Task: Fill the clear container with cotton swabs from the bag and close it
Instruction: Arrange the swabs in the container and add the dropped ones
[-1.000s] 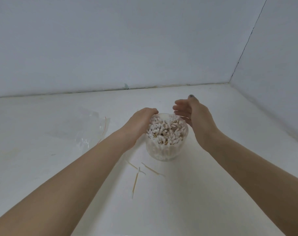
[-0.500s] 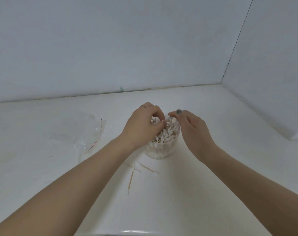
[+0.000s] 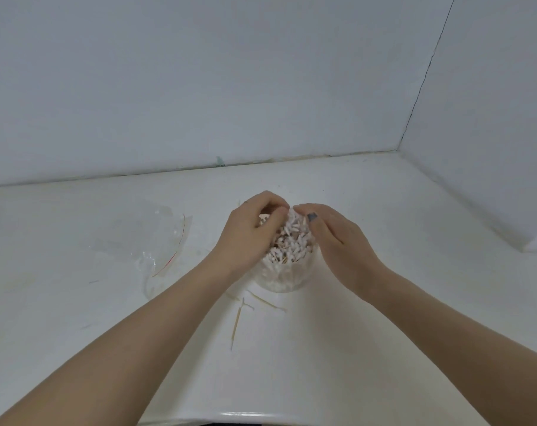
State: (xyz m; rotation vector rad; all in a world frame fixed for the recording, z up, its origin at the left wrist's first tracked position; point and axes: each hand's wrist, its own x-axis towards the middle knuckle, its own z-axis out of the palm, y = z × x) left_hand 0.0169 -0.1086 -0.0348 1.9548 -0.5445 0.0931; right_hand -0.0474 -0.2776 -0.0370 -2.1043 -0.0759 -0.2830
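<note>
Upright, the clear container (image 3: 281, 279) holds cotton swabs (image 3: 292, 244) standing on end, both hands' fingers (image 3: 268, 207) curled gripping them.

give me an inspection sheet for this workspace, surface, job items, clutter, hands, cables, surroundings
Surface: white counter, faint marks at left.
Job's things: clear container upright, cotton swabs heaped above its rim; clear bag lies flat to the left; no lid seen.
Clutter: loose swabs on the counter in front of the container.
Hands: left hand and right hand curled over the heap, fingertips in the swabs; actual grip cannot be told.
Cables: nothing seen.
Surroundings: plain white walls meeting in a corner at right.
</note>
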